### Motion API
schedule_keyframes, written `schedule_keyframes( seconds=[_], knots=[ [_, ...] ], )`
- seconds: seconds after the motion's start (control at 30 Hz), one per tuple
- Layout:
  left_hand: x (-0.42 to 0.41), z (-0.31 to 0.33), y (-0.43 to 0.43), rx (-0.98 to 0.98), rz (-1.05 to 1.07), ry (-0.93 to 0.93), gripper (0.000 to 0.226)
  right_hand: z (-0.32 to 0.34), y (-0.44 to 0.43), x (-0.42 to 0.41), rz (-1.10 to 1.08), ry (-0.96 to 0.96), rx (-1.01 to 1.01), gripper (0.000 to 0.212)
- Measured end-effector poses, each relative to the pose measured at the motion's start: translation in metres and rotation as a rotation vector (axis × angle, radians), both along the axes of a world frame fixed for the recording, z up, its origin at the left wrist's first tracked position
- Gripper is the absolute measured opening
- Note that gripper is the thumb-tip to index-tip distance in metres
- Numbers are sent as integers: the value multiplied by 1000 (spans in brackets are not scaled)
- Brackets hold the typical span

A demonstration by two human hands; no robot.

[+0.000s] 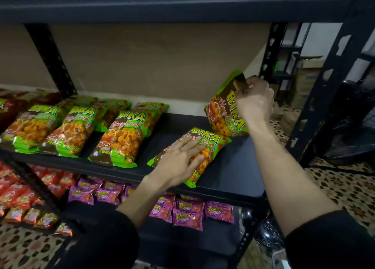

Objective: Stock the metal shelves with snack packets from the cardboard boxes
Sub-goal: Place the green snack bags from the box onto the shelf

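Two hands reach the shelf (233,179): left hand (178,159) rests flat, fingers straight, on the lying packet (212,143); right hand (255,100) pinches the tilted packet (221,116) by its top corner.

Left hand (178,160) lies flat, fingers straight and spread toward two o'clock, forearm running in from seven. Right hand (254,101) is up at one o'clock, fingers curled, pinching the top edge of a packet (221,116).
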State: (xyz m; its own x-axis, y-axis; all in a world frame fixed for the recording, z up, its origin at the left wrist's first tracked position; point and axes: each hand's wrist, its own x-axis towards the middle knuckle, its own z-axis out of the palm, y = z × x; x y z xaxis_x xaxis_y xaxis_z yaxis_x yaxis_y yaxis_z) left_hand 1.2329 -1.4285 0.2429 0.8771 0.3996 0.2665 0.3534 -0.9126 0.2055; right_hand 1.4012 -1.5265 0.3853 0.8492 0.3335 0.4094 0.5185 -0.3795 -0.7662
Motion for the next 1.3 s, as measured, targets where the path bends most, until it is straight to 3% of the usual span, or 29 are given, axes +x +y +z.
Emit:
schedule_keyframes(
  seconds=[0.33, 0.47, 0.57, 0.67, 1.03, 1.3],
  knots=[
    [46, -2, 31, 6, 285, 9, 59, 5, 10, 10, -91, -19, 201, 26],
    [56, 6, 47, -101, 276, -178, 48, 3, 10, 9, -62, -13, 127, 25],
    [36, 1, 45, 34, 291, -277, 42, 0, 7, 8, -42, -34, 75, 25],
    [18, -11, 38, 153, 293, -207, 48, 0, 7, 8, -30, -56, 45, 25],
    [48, -3, 48, 181, 400, -70, 52, 13, 2, 4, 42, -257, -103, 20],
    [53, 0, 66, 38, 369, -86, 53, 11, -4, -6, 138, -273, -123, 35]
  ],
)
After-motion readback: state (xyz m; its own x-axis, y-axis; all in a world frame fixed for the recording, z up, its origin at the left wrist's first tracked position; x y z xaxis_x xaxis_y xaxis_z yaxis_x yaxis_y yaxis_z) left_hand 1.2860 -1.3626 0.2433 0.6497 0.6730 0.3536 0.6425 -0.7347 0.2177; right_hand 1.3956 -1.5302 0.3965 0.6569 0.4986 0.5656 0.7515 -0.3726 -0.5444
